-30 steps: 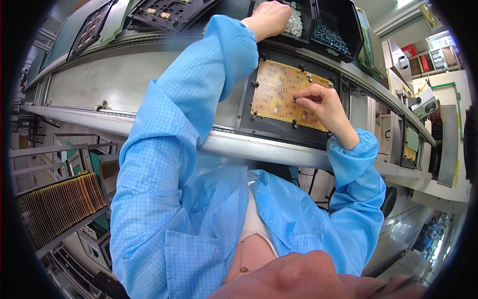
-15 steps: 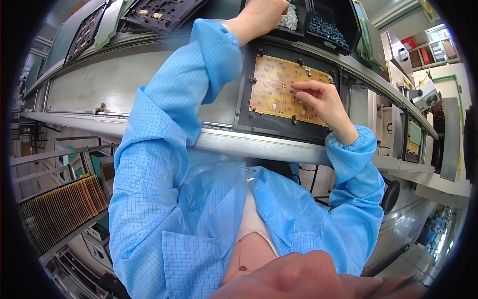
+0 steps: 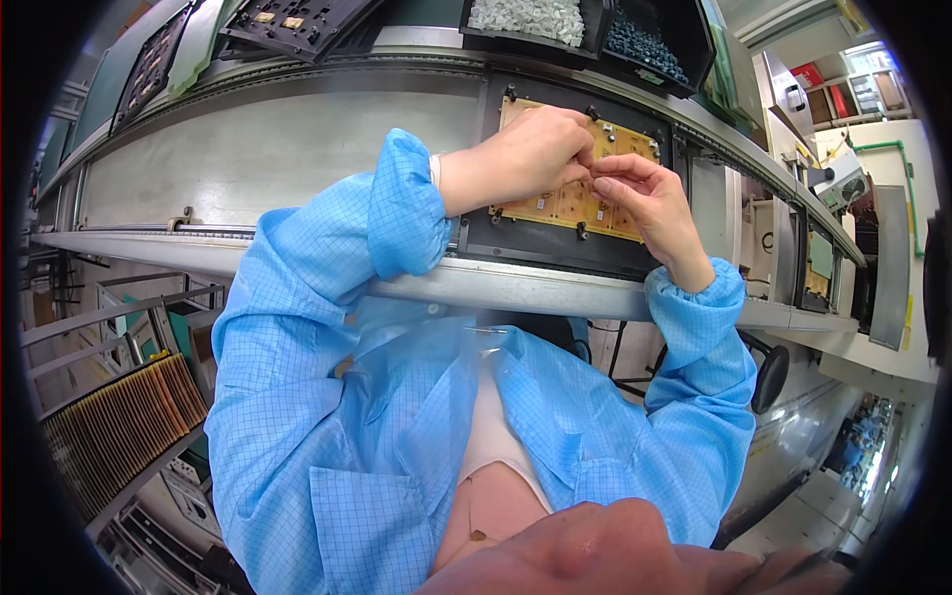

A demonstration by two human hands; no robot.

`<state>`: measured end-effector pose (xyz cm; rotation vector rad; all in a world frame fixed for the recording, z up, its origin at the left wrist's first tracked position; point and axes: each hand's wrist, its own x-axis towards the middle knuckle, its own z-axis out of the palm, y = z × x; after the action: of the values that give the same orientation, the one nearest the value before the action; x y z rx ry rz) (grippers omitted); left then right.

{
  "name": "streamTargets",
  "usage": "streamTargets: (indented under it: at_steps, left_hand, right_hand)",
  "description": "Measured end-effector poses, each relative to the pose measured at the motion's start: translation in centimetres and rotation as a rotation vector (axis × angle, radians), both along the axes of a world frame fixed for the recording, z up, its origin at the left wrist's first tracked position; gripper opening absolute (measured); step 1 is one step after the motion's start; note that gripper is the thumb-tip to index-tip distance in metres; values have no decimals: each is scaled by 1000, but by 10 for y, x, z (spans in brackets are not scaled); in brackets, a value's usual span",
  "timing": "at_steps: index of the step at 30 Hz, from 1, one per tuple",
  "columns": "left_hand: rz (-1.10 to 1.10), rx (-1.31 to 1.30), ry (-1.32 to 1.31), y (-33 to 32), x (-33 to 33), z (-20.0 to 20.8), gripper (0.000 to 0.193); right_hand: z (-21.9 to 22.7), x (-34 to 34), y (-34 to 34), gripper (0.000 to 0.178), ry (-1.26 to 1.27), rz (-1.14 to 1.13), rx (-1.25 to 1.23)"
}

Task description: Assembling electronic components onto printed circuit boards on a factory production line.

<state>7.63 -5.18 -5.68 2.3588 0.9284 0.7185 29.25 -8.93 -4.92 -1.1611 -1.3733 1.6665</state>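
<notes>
An orange-yellow circuit board panel [image 3: 555,210] lies in a black carrier frame [image 3: 506,243] with several black clamps round its edge. My left hand [image 3: 526,157] reaches over its left half, fingers curled and pinched together. From the right, my right hand [image 3: 650,203] comes in low over the panel, thumb and forefinger pinched. The fingertips of both hands meet above the middle of the panel. Whatever they pinch is too small or covered to make out. A few small light parts [image 3: 609,131] stand on the panel's far edge.
Beyond the carrier stand a black bin of white parts [image 3: 531,18] and a black bin of dark blue parts [image 3: 645,48]. Black trays [image 3: 297,28] lie at the far left. A metal rail [image 3: 535,283] runs along the near edge; a rack of boards [image 3: 124,441] stands lower left.
My left hand has come back from the bin of white parts to the panel, meeting my right hand's fingertips. My right hand stays in nearly the same place, still pinched.
</notes>
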Motion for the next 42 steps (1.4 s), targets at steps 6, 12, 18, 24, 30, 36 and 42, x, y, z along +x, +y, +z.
streamTargets:
  at_steps: [6,12,18,24,30,36,42]
  left_hand:
    - [-33,48,121,-18,-2,-7,12]
    - [-85,135,162,-30,-5,-6,10]
    - [-61,157,32,-22,-19,2,15]
    - [76,100,-38,-16,-25,-1,12]
    - [73,148,-131,-12,-23,-5,5]
    - [75,140,-127,-11,-23,-6,7]
    - [82,99,-106,-11,-21,-3,11]
  right_hand:
    - [-3,23,4,27,161,-92,-209]
    - [-6,33,-5,28,303,-117,-329]
    - [-4,41,-9,30,209,-125,-266]
    - [-8,46,-9,23,-143,-124,-19]
    - [-14,40,-13,18,-534,-168,324]
    - [-14,32,-22,17,-843,-142,602]
    - [-13,30,-21,19,-922,-102,843]
